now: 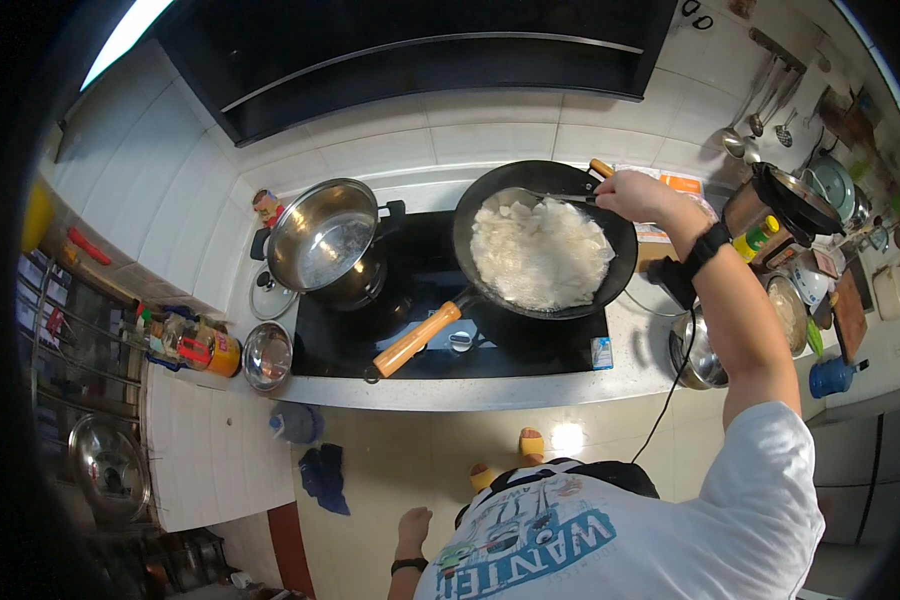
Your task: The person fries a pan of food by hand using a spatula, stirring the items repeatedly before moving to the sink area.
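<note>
My right hand (pixel 630 196) is closed around the handle of a metal spatula (pixel 559 196) over the far side of a black wok (pixel 624 262). The spatula's head rests at the far left edge of a heap of pale, whitish sliced food (pixel 544 247) in bubbling liquid. The wok's long wooden handle (pixel 420 337) points towards me at the lower left, and a short wooden handle (pixel 601 167) shows beside my right hand. Low at my side, away from the counter, hangs my left hand (pixel 414 525); its fingers are curled and nothing shows in them.
A steel pot (pixel 289 240) stands on the left of the black cooktop (pixel 420 277), with a glass lid (pixel 259 300) and a steel bowl (pixel 268 356) beside it. At right are a pressure cooker (pixel 750 199), a yellow-capped bottle (pixel 754 238) and steel bowls (pixel 709 367). A black cable (pixel 671 397) hangs below my right arm.
</note>
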